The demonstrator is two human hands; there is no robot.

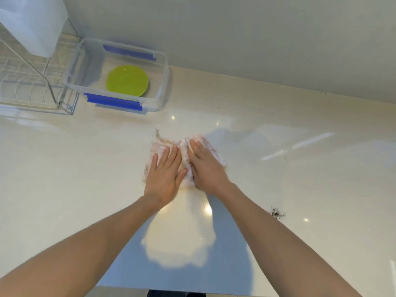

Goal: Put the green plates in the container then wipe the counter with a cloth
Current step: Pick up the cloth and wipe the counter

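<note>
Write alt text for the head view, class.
Both hands, left hand and right hand, press a cloth flat on a counter. Behind, a green plate lies in a container; crumbs sit right.

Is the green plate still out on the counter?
No, the green plate lies inside the clear container, while both hands press the cloth.

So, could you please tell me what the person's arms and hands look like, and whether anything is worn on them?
Both forearms are bare as far as the frame shows: no sleeves in view. The left hand and right hand wear no gloves, and no rings, watch or bracelets are visible on fingers or wrists.
</note>
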